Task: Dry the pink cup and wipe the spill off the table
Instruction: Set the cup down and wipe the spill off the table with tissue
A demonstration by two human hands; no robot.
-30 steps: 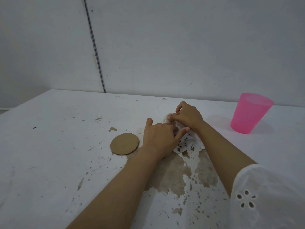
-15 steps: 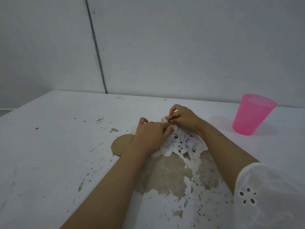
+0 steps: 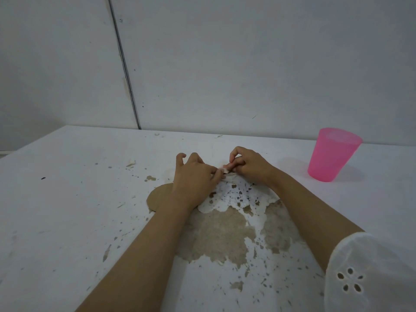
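Both hands meet mid-table: left hand [image 3: 194, 180] and right hand [image 3: 248, 164] pinch small white scrap [image 3: 225, 170] between fingertips. Pink cup [image 3: 333, 155] upright, far right, well apart. Brown disc [image 3: 159, 197] under left wrist.

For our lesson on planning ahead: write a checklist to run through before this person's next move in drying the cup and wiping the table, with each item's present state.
1. Cup upright, away from the arms: ok.
2. Tissue pinched between left hand and right hand: ok.
3. Tissue opened out for wiping: not ok, a small wad.
4. Cup dry: cannot tell.
5. Liquid on the table: cannot tell; only brown patches of worn surface show.
6. Cardboard disc out of the way: not ok, partly under the left wrist.
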